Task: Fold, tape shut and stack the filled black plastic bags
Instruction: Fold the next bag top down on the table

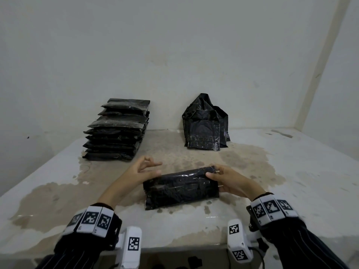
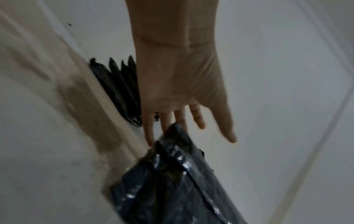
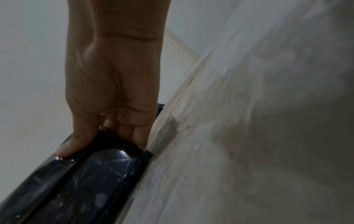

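A folded black bag wrapped in clear tape lies across the table's near middle. My right hand grips its right end, thumb on top and fingers behind; the right wrist view shows the same grip, right hand on the bag. My left hand hovers at the bag's left end with fingers loosely spread and holds nothing. In the left wrist view the left hand is outstretched, its fingertips at the bag's end. Folded bags lie in a stack at the back left.
Several unfolded filled black bags lean upright against the back wall, to the right of the stack. The stained white table meets walls at the back and right. The stack shows behind my left hand.
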